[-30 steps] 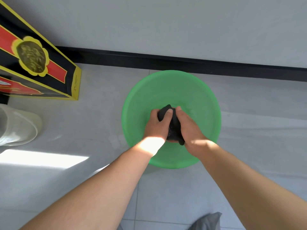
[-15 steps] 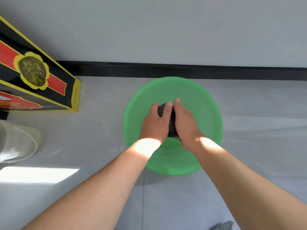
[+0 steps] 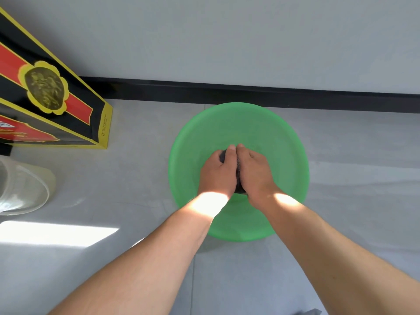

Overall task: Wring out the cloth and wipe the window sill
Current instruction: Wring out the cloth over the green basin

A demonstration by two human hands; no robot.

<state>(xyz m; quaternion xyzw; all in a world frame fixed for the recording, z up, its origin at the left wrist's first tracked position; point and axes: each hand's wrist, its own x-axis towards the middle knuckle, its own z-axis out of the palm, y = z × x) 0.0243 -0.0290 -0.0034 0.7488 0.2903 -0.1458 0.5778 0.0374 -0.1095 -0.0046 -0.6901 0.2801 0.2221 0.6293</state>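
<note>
Head | cloth point(image 3: 239, 178) gripped between left hand point(image 3: 217, 176) and right hand point(image 3: 255, 176), fingers point(image 3: 230, 153) curled round it | over green basin point(image 3: 272, 137)

Home interior, tiled floor point(image 3: 136, 178), black skirting point(image 3: 227, 92), plastic slipper point(image 3: 25, 189)

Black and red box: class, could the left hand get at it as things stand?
Probably yes, once freed: the left hand grips the dark cloth over the green basin, and nothing visible lies between it and the box.
</note>
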